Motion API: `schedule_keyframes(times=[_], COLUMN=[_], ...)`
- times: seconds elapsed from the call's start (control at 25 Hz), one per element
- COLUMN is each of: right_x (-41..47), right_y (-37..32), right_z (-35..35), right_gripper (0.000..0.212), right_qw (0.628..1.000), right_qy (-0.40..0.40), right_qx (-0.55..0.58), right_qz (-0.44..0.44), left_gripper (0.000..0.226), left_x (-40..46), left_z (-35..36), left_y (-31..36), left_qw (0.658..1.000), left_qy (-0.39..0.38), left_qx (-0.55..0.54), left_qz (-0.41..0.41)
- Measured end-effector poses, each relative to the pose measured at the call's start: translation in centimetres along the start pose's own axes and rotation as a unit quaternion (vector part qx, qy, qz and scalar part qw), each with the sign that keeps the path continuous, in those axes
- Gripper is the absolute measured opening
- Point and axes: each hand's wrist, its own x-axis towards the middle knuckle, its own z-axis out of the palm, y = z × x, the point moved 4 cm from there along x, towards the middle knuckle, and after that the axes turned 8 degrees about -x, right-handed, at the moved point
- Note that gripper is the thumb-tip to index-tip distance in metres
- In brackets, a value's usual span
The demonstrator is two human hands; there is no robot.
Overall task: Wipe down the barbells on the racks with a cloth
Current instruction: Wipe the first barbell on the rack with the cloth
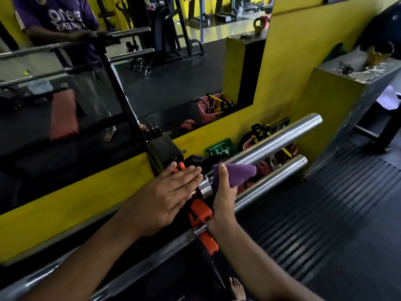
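- R hand [223, 198] is closed around a purple cloth [235, 173], thumb up along its near side, pressing it onto the inner end of the upper barbell's sleeve [280, 139], right by the collar
- L hand [171, 192] is open and flat, fingers together and stretched out, palm down near the collar; can't tell if it actually touches the bar or just hovers, it grips nothing
- Two barbells lie side by side on the rack: upper sleeve runs up and right to its capped end, lower barbell sleeve [275, 178] sits just below and nearer the camera
- Orange rack hooks [200, 213] sit under both hands, between the two bars; black rack upright [167, 148] just behind
- Looks like the wipe is at the start of the sleeve, w/ most of the chrome to the right not yet covered, the lower bar too – my guess only
- Risk 1: sleeves likely spin on the shaft, so a hard wipe may just turn the sleeve under the cloth instead of cleaning it; L hand isn't holding anything steady
- Risk 2: cloth is bunched, only part on the metal, so it could slip off or skip the underside
- Risk 3: fingers near collar and hooks, so a pinch is possible if the bar rolls in its cradle
- Risk 4: a strong push outward could shift the bar on the hooks; bare foot [237, 287] below is exposed
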Motion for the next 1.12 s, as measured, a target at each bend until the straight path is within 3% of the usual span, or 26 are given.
schedule_keyframes(times=[0.08,0.24,0.44,0.68,0.84,0.92,1.04,1.12], right_x=[-0.6,2.3,8.2,10.4,3.1,-0.6,-2.5,-3.7], right_y=[0.5,-3.7,-9.0,-12.5,-4.8,-0.9,-0.7,-2.3], right_z=[0.1,-1.0,-3.9,-5.9,-1.9,-0.4,-1.9,-4.8], right_gripper=[0.082,0.065,0.065,0.092,0.083,0.088,0.081,0.072], right_qw=[1.0,0.997,0.992,0.99,0.998,0.997,0.984,0.967], right_qy=[-0.01,0.026,0.063,0.101,0.029,-0.013,-0.074,-0.06], right_qx=[-0.024,0.056,0.077,0.09,0.009,-0.054,-0.131,-0.214], right_qz=[-0.01,-0.043,-0.076,-0.05,-0.055,-0.059,-0.092,-0.124], left_gripper=[0.05,0.051,0.05,0.05,0.05,0.05,0.051,0.05], left_x=[0.0,-0.3,-0.4,-0.3,-0.3,-0.3,-0.6,-2.4], left_z=[0.0,-0.2,-0.3,-0.3,-0.5,-0.9,-1.9,-2.6], left_y=[0.0,0.1,0.0,-0.1,0.1,0.3,0.5,0.2], left_qw=[1.0,1.0,1.0,1.0,0.999,0.999,0.998,0.996], left_qy=[0.004,0.004,0.004,0.001,0.005,0.018,0.054,0.067], left_qx=[-0.007,-0.004,-0.012,-0.024,-0.037,-0.034,-0.035,-0.04], left_qz=[-0.003,-0.001,-0.007,-0.013,-0.012,-0.015,-0.027,-0.044])
